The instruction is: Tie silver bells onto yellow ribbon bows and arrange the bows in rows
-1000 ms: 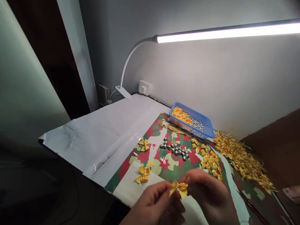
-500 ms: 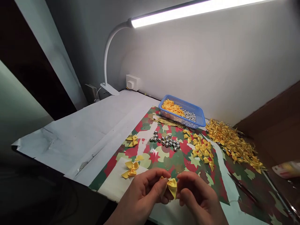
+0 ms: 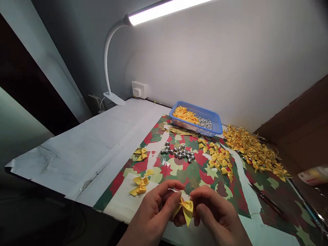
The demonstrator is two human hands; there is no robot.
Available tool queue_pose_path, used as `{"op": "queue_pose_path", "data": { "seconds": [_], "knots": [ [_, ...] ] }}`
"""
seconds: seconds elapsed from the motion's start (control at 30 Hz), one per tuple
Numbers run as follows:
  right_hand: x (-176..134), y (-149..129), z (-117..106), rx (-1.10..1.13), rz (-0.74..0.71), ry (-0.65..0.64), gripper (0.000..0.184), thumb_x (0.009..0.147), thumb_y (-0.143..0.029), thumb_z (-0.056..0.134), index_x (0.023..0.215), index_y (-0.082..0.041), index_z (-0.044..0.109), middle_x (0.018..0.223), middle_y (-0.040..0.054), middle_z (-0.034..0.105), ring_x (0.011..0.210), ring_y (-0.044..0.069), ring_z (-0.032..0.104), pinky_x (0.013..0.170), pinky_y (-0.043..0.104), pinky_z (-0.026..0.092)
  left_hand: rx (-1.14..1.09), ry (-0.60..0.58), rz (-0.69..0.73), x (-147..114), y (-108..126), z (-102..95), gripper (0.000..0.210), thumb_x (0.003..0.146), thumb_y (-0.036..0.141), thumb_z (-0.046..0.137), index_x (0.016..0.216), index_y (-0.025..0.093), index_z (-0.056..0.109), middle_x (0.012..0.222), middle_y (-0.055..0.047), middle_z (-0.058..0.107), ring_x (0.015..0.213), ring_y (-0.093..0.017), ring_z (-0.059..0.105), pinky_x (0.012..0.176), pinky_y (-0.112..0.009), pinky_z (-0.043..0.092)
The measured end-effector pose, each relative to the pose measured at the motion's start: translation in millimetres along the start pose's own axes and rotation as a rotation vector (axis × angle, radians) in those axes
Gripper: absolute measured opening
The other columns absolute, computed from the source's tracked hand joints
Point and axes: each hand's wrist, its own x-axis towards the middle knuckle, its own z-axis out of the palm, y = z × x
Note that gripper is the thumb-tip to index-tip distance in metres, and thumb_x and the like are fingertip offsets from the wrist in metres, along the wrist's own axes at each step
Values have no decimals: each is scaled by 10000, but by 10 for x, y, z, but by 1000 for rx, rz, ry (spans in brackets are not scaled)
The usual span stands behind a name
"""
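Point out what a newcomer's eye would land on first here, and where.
Probably the glowing desk lamp along the top, bright against the wall. Next, the yellow ribbon bow low in the middle, pinched in the left hand with the right hand close beside it. Then the blue plastic basket by the wall, with a golden heap to its right.

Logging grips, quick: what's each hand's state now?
Left hand: closed, holding a yellow bow.
Right hand: partly curled beside the bow; whether it grips cannot be told.
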Motion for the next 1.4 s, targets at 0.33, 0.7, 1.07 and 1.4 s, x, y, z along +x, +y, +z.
{"op": "queue_pose_path", "data": {
  "seconds": [0.33, 0.7, 1.07, 1.4],
  "knots": [
    [107, 131, 112, -145, -171, -12, 144, 883, -373, 710, 808, -251, 696, 854, -1, 512, 818, 162, 540, 762, 261, 465, -440, -229, -308, 94, -181, -9, 357, 806, 371, 805, 1014, 234, 551, 438, 142, 446, 356, -17, 208, 407, -151, 194],
    [80, -179, 11, -386, 2, -169, 282, 961, -428, 523, 848, -188, 618, 704, -4, 557, 650, 140, 486, 598, 246, 377, -53, 12, -96, 29, 113, -171, 496, 766, 646, 713, 853, 157, 725, 787, -49, 705, 703, -191, 661, 626, -284, 526],
    [84, -167, 31, -225, 93, -139, 295, 979, -444, 503, 1064, -203, 651, 824, 29, 642, 749, 170, 607, 675, 270, 470, 290, 12, 51, 1, 148, -137, 172, 820, 355, 772, 835, 190, 727, 680, 8, 693, 629, -149, 612, 619, -235, 506],
    [130, -243, 14, -374, 76, -106, 203, 955, -366, 539, 873, -197, 617, 783, -2, 586, 726, 151, 514, 642, 261, 398, 233, -14, 9, 13, 133, -77, 213, 813, 383, 769, 816, 177, 716, 622, 18, 642, 588, -141, 595, 594, -234, 500]
  ]
}}
